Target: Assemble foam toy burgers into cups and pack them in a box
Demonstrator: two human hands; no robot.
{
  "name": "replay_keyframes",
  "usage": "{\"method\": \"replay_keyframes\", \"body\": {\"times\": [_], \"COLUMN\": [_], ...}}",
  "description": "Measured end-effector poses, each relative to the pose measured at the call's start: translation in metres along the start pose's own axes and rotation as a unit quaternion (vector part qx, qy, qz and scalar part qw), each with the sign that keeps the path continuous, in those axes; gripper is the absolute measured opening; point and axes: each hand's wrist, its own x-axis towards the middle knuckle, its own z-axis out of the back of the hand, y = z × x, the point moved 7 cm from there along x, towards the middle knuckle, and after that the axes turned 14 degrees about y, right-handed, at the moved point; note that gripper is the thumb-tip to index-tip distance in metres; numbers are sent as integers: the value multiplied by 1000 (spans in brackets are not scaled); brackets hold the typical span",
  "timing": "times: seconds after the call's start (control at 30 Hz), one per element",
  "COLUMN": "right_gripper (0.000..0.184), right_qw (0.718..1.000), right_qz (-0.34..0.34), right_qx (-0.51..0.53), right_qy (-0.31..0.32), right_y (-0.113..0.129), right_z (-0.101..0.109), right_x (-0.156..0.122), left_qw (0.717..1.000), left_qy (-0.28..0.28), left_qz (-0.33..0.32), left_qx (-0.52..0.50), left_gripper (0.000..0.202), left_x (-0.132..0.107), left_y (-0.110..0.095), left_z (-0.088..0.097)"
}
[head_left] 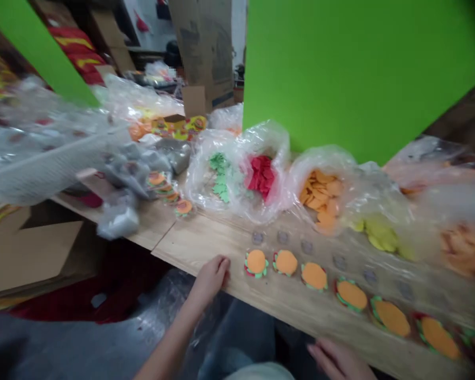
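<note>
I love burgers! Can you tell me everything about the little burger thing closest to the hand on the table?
The little burger is a flat round stack that looks like craft foam: an orange circle on top, with frilly green and red edges peeking out underneath. It lies flat on the wooden table, first on the left in a row of similar ones, near the next burger but apart from it. The left hand rests at the table edge beside it, not touching.

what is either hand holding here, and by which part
Nothing visible is held. The left hand rests loosely curled on the table edge beside the nearest orange foam stack; the right hand lies empty below the edge.
</note>
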Motion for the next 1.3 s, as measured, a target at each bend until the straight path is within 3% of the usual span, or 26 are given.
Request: {"method": "replay_keyframes", "body": {"times": [0.07,0.17,0.3,0.4,0.47,0.53,0.67,0.9,0.97,1.03,1.1,1.2,1.27,1.3], "right_gripper": [32,25,22,24,25,38,52,53,56,56,51,46,42,39], "right_qw": [997,996,995,996,991,979,965,966,970,963,927,809,748,739], "right_qz": [-13,-4,45,75,110,159,195,160,165,133,64,2,17,40], "right_qx": [-27,-18,39,40,3,-51,-139,-155,-85,58,274,578,663,672], "right_qy": [75,88,77,3,-73,-114,-106,-130,-160,-229,-248,-109,-41,-39], "right_y": [15,40,56,64,79,100,126,116,106,85,53,32,37,40], "right_z": [-2,7,7,13,21,25,18,16,24,39,44,25,21,24], "right_x": [-4,0,7,19,30,43,62,42,35,29,31,50,56,56], "left_qw": [998,994,990,984,973,961,951,939,935,932,929,915,903,899], "left_qy": [65,100,115,130,158,189,220,249,261,267,281,326,350,357], "left_qz": [7,13,-4,-10,4,16,10,-3,1,7,20,53,82,96], "left_qx": [-7,-29,-79,-123,-169,-204,-216,-236,-239,-243,-241,-232,-234,-234], "left_gripper": [22,22,26,27,27,26,22,20,19,19,20,21,20,20], "left_x": [8,22,17,-8,-26,-41,-57,-60,-60,-60,-60,-63,-65,-65], "left_y": [2,-4,-18,-27,-32,-38,-52,-64,-64,-63,-61,-57,-54,-53], "left_z": [-37,-63,-60,-50,-48,-51,-65,-88,-92,-95,-101,-115,-124,-128]}}
